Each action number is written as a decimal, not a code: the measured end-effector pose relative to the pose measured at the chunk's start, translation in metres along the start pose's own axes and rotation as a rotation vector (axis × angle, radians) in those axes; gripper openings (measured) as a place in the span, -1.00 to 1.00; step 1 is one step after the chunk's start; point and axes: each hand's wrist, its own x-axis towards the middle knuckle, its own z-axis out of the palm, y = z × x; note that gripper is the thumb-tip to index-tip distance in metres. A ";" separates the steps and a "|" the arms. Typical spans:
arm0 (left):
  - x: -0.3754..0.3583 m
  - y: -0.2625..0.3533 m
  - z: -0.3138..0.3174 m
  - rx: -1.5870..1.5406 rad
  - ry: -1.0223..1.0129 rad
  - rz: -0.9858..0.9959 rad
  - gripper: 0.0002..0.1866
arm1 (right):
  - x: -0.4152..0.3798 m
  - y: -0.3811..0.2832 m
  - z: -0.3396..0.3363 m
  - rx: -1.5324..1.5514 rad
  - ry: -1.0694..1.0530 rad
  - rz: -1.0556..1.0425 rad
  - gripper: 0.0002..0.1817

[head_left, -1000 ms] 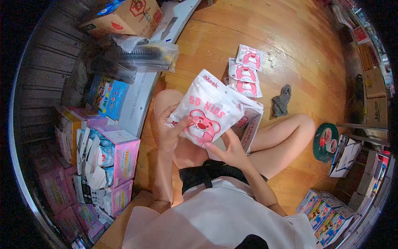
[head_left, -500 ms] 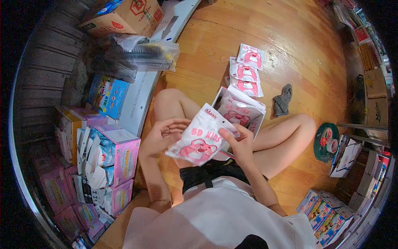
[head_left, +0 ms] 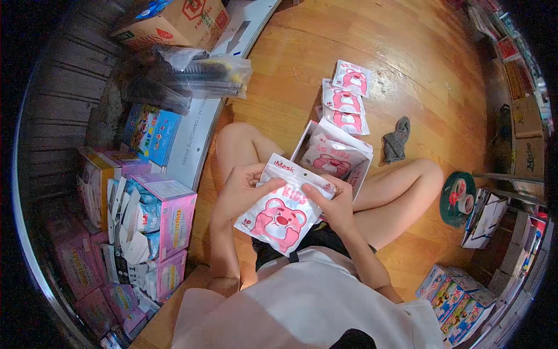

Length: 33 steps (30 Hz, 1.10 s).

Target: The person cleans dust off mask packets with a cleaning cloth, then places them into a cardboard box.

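Wooden plank floor, person seated cross-legged, stock boxes around. White plastic mask pouch with pink bear print now held flat over lap, both hands on it; half second ago tilted, left hand off it. Left hand pinches top-left edge; right hand pinches top-right edge by header strip. Open white carton of same pouches just beyond, between knees. Three loose pouches on floor further out, grey cloth beside. Two-handed grip at top suggests seal being handled.
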 end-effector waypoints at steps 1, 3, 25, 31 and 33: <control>0.000 0.001 0.000 -0.009 0.014 0.013 -0.74 | 0.000 0.001 0.001 0.048 0.016 -0.022 -0.80; 0.000 0.003 0.001 -0.028 0.045 0.040 -0.74 | 0.001 0.003 0.003 0.144 0.047 -0.066 -0.79; 0.057 -0.025 -0.047 -0.560 -0.195 0.249 -0.14 | 0.002 0.015 -0.005 0.142 -0.164 -0.203 -0.79; 0.113 0.019 0.014 0.437 -0.227 0.542 -0.11 | 0.004 0.005 0.001 -0.204 -0.348 -0.328 -0.82; 0.138 0.004 0.019 0.429 -0.274 0.510 -0.18 | 0.003 0.002 0.000 -0.232 -0.369 -0.312 -0.81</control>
